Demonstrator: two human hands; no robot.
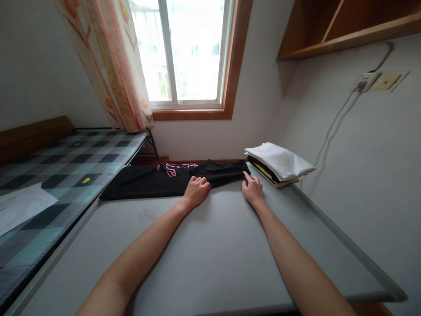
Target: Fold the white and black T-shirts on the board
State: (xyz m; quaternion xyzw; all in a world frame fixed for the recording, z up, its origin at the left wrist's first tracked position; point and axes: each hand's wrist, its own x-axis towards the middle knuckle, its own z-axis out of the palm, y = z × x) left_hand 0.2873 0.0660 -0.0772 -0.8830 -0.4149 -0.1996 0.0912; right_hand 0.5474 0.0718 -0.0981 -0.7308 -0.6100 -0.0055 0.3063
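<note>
A black T-shirt (141, 182) with pink lettering lies folded lengthwise along the far side of the grey table. Its right part is doubled over in a smaller flap. My left hand (196, 192) is closed at the near edge of this flap, fingers curled on the cloth. At the right end of the shirt, my right hand (252, 188) has its thumb and index finger at the corner, the other fingers curled in. The fingertips of both hands are partly hidden by the cloth and knuckles.
A stack of folded clothes (279, 162), white on top, sits right of the shirt. The table (210, 250) borders a bed with a checkered mattress (108, 153) on the left; a paper sheet (24, 206) lies there. Cables (332, 123) hang from a wall socket under a wooden shelf (348, 39).
</note>
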